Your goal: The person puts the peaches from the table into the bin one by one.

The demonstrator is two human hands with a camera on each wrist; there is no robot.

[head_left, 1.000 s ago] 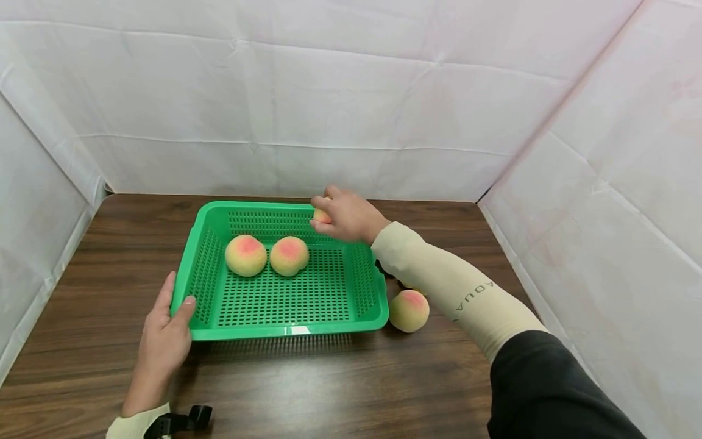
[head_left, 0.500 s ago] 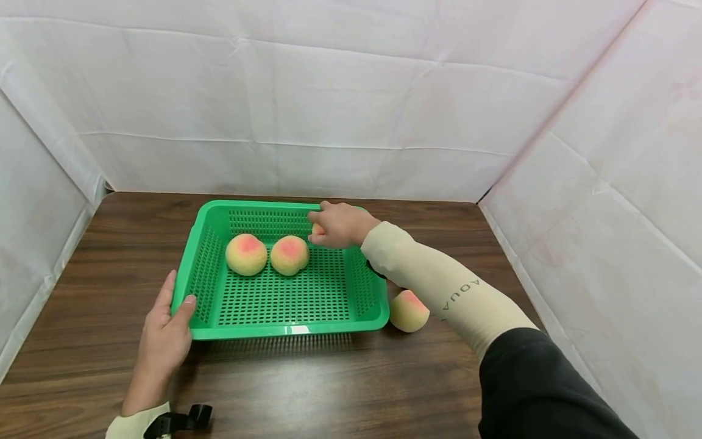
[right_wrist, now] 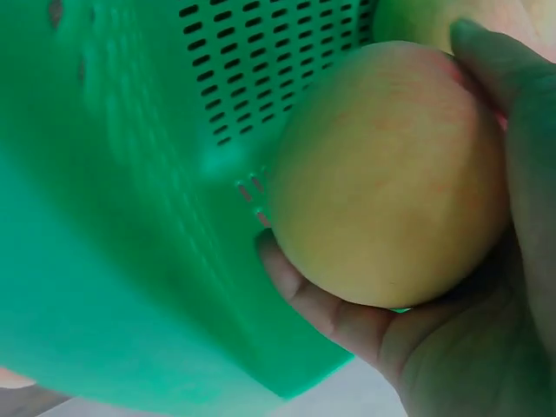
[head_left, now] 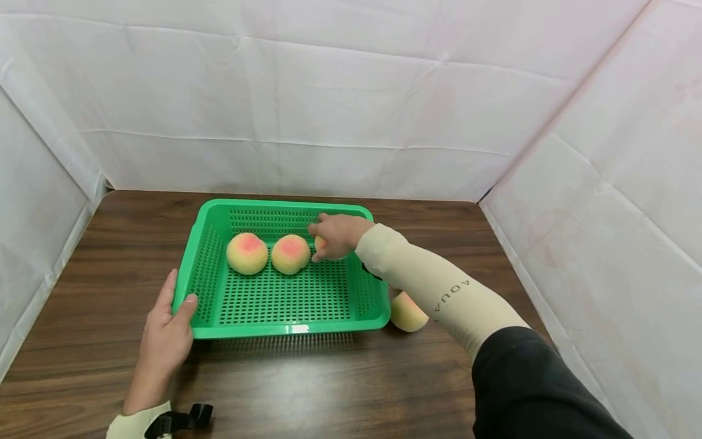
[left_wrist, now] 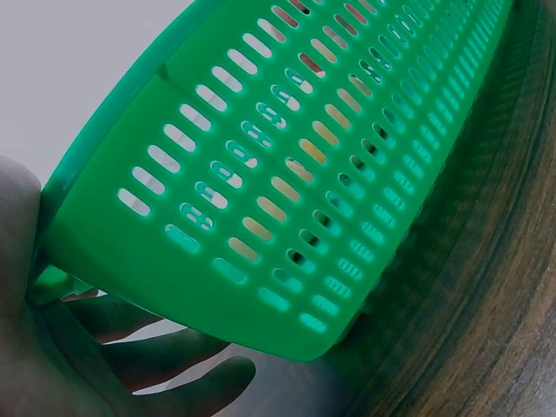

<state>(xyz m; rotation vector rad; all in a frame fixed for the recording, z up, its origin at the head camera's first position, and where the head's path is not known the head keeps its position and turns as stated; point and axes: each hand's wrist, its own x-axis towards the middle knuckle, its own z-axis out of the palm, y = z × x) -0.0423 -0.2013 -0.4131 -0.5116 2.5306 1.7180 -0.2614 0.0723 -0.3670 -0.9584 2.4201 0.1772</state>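
A green plastic basket (head_left: 241,333) with slotted walls sits on the table in the head view. My left hand (head_left: 166,332) holds its left end, thumb over the rim and fingers outside; the left wrist view shows those fingers (left_wrist: 187,382) beyond the basket wall. Inside lie two yellow-pink peaches, a left peach (head_left: 247,253) and a right peach (head_left: 290,254). My right hand (head_left: 341,235) grips another peach (right_wrist: 391,182) within the basket's far right corner, thumb on one side and fingers on the other. Most of that peach is hidden by the hand in the head view.
Just outside the basket's right wall, one more peach (head_left: 407,313) rests on the dark wooden table (head_left: 274,390), partly covered by my right sleeve (head_left: 433,274). White sheeting (head_left: 307,110) closes off the back and both sides.
My right hand has come down and nearer from the basket's back rim into the basket, carrying the peach. My left hand and the two peaches inside stay put.
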